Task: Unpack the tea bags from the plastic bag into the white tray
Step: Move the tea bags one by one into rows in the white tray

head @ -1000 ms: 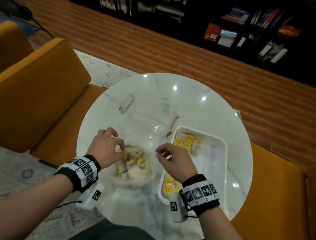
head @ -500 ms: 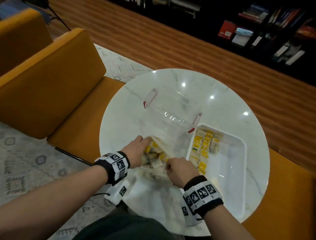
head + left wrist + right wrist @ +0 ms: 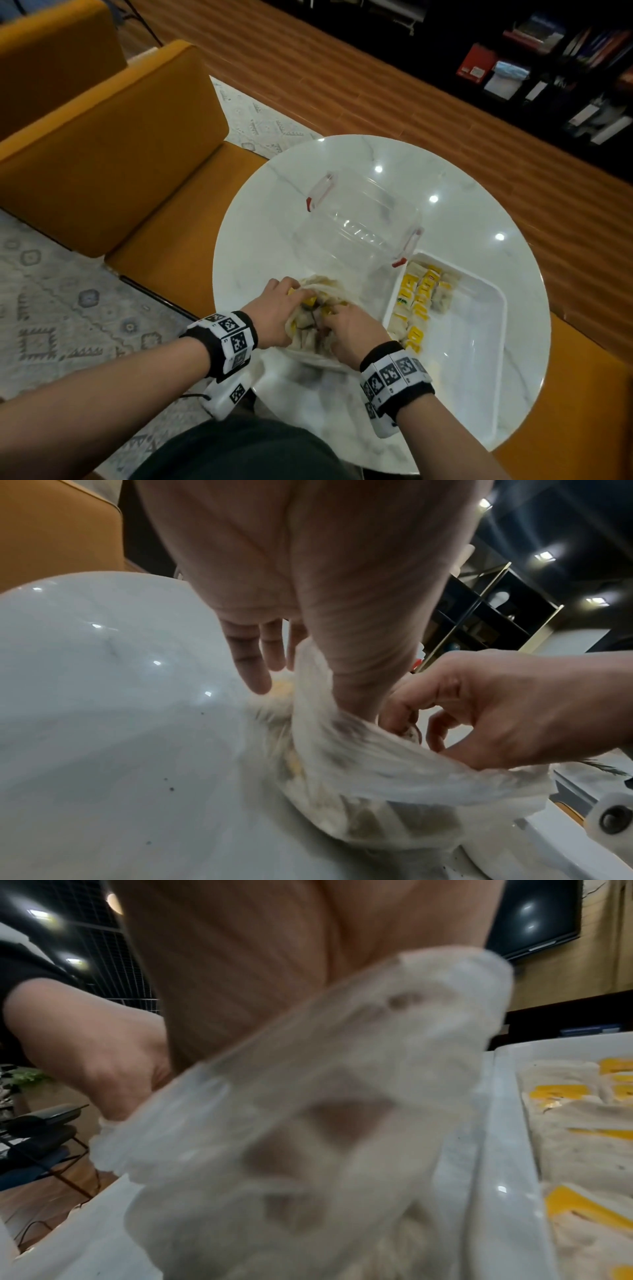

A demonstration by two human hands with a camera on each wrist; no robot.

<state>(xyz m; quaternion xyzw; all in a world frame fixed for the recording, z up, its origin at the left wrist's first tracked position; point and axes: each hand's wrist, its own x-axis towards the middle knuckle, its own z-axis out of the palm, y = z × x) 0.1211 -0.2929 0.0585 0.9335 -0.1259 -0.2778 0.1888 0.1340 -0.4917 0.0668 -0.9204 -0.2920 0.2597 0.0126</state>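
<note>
Since a second ago both hands have dropped from above the plastic bag (image 3: 310,349) into its mouth, and the head view has swung so the table (image 3: 274,212) sits further right. The left hand (image 3: 274,317), at nine o'clock of the bag, has its thumb hooked inside the rim with the film pinched against the fingers (image 3: 251,656), apparently to keep the mouth spread. The right hand (image 3: 352,330), at three o'clock, reaches in with curled fingers; whether it has closed on a tea bag I cannot tell, since the blurred film hides the fingertips. Loose tea bags (image 3: 308,318) lie heaped in the bag between the hands. The white tray (image 3: 493,342) stands just beside the bag at three o'clock, a row of tea bags already along its near-left wall, a short carry for the right hand. A clear box (image 3: 363,219) sits at twelve o'clock.
</note>
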